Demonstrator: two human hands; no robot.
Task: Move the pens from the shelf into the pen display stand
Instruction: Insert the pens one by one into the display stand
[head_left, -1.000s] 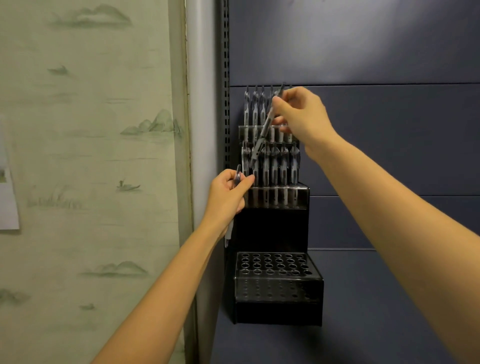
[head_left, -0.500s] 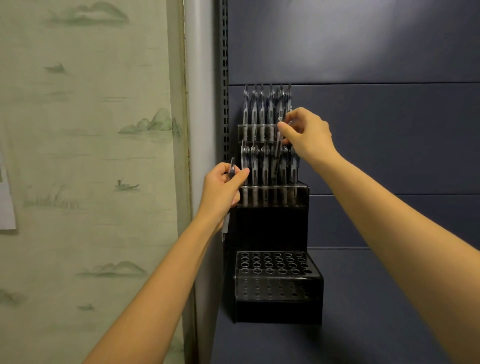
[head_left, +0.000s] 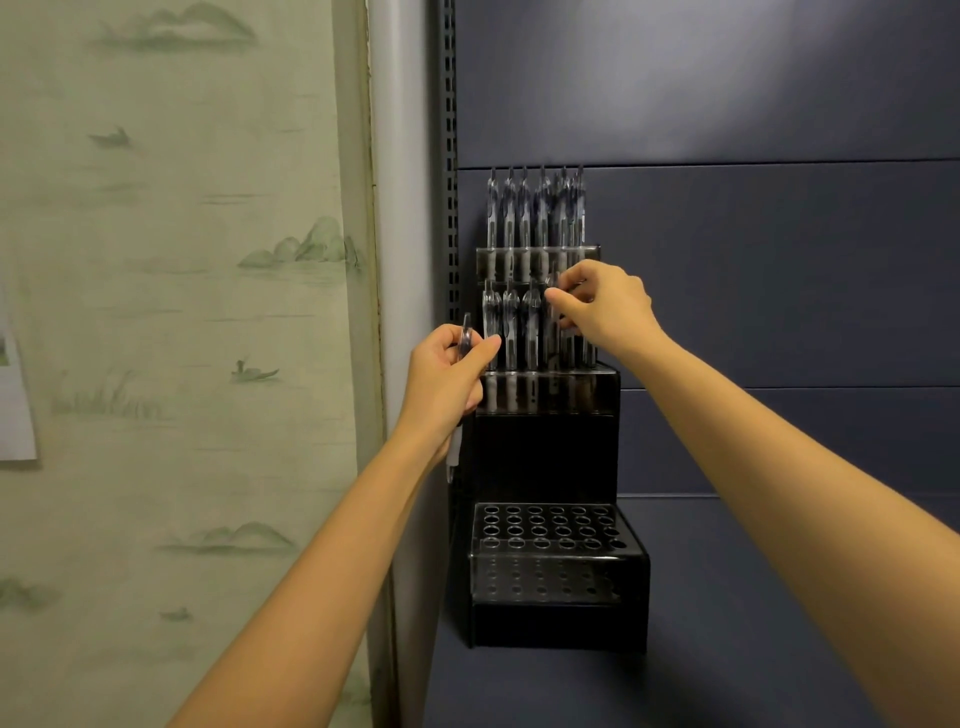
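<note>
Head view: both arms reach up to a tiered black stand (head_left: 545, 452) that sits on a dark shelf (head_left: 753, 623).
Right hand (head_left: 605, 306): thumb and forefinger pinch the top of a pen (head_left: 554, 285) in the middle row, and the other fingers curl loosely behind. I cannot tell whether that pen is fully down in its hole.
Left hand (head_left: 447, 374): the fist is closed round a second pen (head_left: 464, 338), just beside the stand's left edge. Its clear cap pokes up past the thumb and its pale end shows below the wrist.
Top row (head_left: 524, 213): looks full, with pens upright and crowded.
Middle row (head_left: 511, 327): pens stand on the left (the right part is hidden behind the hand).
Bottom tier (head_left: 550, 530): every hole that shows is bare.
Progress: I judge the upper two rows nearly done. The pinched pen needs seating and the second pen needs a hole. The bottom tier is untouched. Where any remaining pens lie, the picture does not show.
Beside: pale green wallpaper (head_left: 182, 312) with hills and boats, to the left.
</note>
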